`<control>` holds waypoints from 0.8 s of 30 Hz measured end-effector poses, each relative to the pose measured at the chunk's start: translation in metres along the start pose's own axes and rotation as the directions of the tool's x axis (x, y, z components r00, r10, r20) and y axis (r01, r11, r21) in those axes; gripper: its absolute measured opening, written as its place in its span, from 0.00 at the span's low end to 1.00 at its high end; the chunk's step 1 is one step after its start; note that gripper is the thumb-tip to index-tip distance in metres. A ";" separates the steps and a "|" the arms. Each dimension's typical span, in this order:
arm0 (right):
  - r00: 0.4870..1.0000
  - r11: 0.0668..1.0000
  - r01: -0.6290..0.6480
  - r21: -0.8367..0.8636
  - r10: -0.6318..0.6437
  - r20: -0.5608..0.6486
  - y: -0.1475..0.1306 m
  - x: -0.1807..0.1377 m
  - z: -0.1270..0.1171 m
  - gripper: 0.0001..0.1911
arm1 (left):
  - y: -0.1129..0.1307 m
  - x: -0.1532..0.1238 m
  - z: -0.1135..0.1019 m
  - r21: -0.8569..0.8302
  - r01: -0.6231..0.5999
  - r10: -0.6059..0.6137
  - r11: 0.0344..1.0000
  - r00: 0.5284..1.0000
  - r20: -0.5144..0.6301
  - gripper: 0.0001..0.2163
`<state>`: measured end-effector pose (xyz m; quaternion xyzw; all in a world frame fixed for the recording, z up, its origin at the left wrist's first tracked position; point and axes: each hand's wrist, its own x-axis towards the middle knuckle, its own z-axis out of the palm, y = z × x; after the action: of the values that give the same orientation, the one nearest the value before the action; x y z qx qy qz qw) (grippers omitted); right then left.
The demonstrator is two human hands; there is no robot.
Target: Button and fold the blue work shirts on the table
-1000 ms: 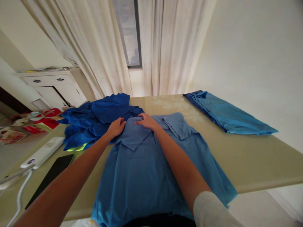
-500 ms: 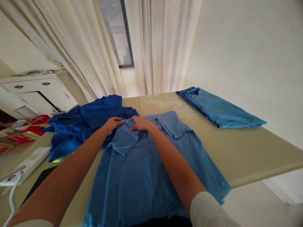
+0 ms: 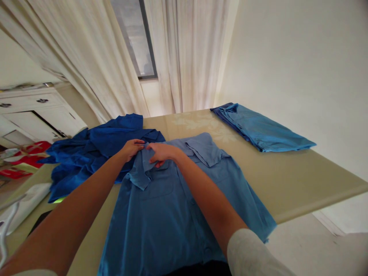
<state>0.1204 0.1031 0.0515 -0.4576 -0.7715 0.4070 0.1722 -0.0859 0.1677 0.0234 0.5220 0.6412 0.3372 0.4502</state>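
Observation:
A light blue button-up shirt lies spread front side up across the near part of the table, its short sleeves turned in over the chest. At the shirt's far left corner, my left hand pinches the cloth near the shoulder. Just to its right, my right hand has its fingers bent and gripping the left sleeve, which is creased and partly gathered. The right sleeve lies flat, pointing inward. My right forearm crosses over the shirt's button strip and hides part of it.
A crumpled heap of dark blue clothes lies left of the shirt. Folded blue garments are stacked at the table's far right, by the wall. A white power strip with a cable sits at the left edge of the table.
My right hand has shifted slightly left and its fingers have curled on the left sleeve, which is now more gathered. My left hand stays at the shoulder. The camera view has moved a little.

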 end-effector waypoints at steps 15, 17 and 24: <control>0.984 0.943 -0.157 -0.293 0.125 -0.125 0.028 0.002 -0.017 0.17 | -0.028 -0.119 -0.052 0.541 -0.650 0.294 0.534 0.743 0.602 0.27; 0.987 0.943 -0.152 -0.296 0.132 -0.088 0.026 0.001 -0.016 0.15 | -0.037 -0.123 -0.064 0.530 -0.641 0.302 0.554 0.749 0.590 0.22; 0.974 0.888 -0.199 -0.414 0.134 -0.182 0.013 -0.008 -0.017 0.14 | -0.045 -0.127 -0.071 0.485 -0.532 0.323 0.694 0.832 0.451 0.20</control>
<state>0.1424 0.1070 0.0527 -0.5779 -0.7850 0.2049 0.0884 -0.1621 0.0367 0.0380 0.8209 0.4864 0.1238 0.2724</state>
